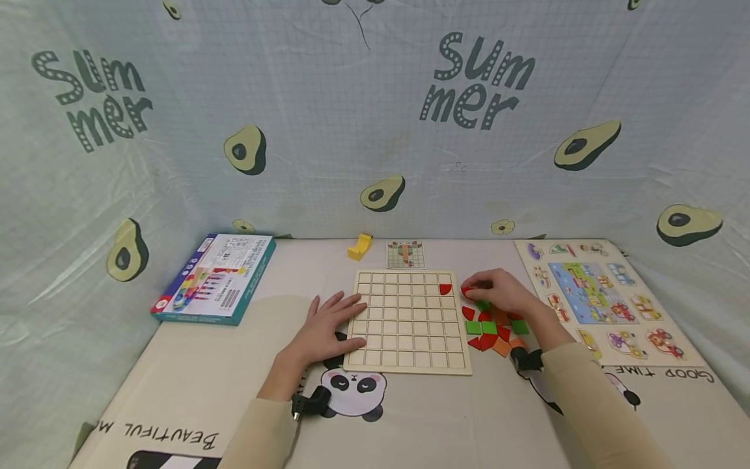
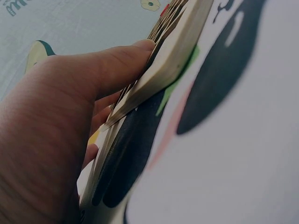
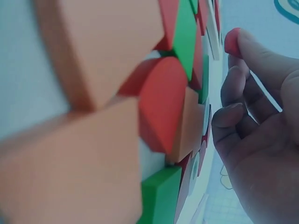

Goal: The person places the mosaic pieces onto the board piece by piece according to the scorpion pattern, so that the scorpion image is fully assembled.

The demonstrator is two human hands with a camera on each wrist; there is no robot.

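Note:
A wooden grid board [image 1: 406, 320] lies flat on the table, with one red quarter-round piece [image 1: 445, 288] in a cell near its upper right corner. My left hand [image 1: 319, 331] rests on the board's left edge, fingers spread; in the left wrist view its thumb [image 2: 124, 63] lies over the rim. Just right of the board, my right hand [image 1: 502, 291] pinches a small red piece [image 3: 232, 42] between thumb and fingertips, raised off the pile. Below that hand lie several loose red, green [image 1: 489, 327] and orange pieces [image 1: 501, 346].
Behind the board lie a small pattern card [image 1: 405, 254] and a yellow block [image 1: 360, 247]. A flat puzzle box [image 1: 219, 280] sits at the left, and a picture puzzle board [image 1: 603, 306] at the right. The tablecloth [image 1: 422, 423] has printed pandas and lettering.

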